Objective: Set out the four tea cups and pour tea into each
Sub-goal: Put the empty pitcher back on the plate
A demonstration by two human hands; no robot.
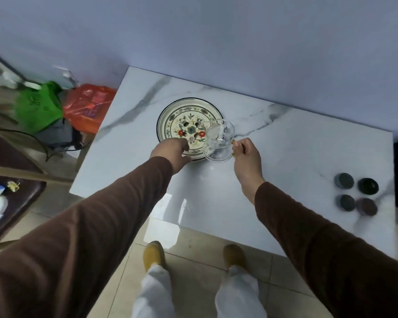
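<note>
A round floral tray [170, 113] lies on the white marble table [285, 145]. My right hand [247, 157] grips the handle of a clear glass pitcher [218, 140], tilted over the tray's right rim. My left hand [174, 150] rests at the tray's near edge, fingers curled; whether it grips the rim I cannot tell. A cluster of small dark tea cups sits at the table's right edge: a grey one [343, 180], a black one [368, 186], another grey one [347, 202] and a brownish one [367, 206].
A blue wall runs behind the table. Left of the table, on the floor, lie a green bag [38, 106] and an orange bag [89, 106] with cables. A dark stool [16, 196] with papers stands at the near left. My feet are at the table's front edge.
</note>
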